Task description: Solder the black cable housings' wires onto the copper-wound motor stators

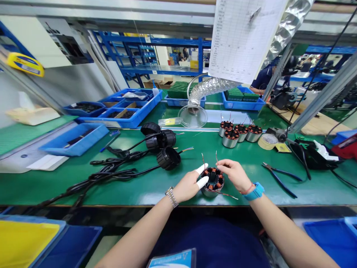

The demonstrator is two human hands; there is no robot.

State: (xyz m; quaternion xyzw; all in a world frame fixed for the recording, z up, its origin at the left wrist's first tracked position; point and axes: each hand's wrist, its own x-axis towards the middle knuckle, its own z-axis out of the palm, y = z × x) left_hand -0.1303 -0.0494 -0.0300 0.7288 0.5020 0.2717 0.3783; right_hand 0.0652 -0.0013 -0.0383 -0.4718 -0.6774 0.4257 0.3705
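Note:
A motor stator with copper windings stands upright on the green bench in front of me. My left hand, with white finger cots on two fingers, grips its left side. At the back right of its rim, my right hand pinches one of the stator's wire leads, whose end sticks up above the fingers. Another lead rises near my left fingertips, and a third trails to the right over the bench. Behind the stator stands a group of several similar stators.
Black round housings with coiled cables lie on the left. Blue-handled pliers rest at the right, near a tape roll. Blue bins and an exhaust duct funnel stand behind. A person sits across the bench.

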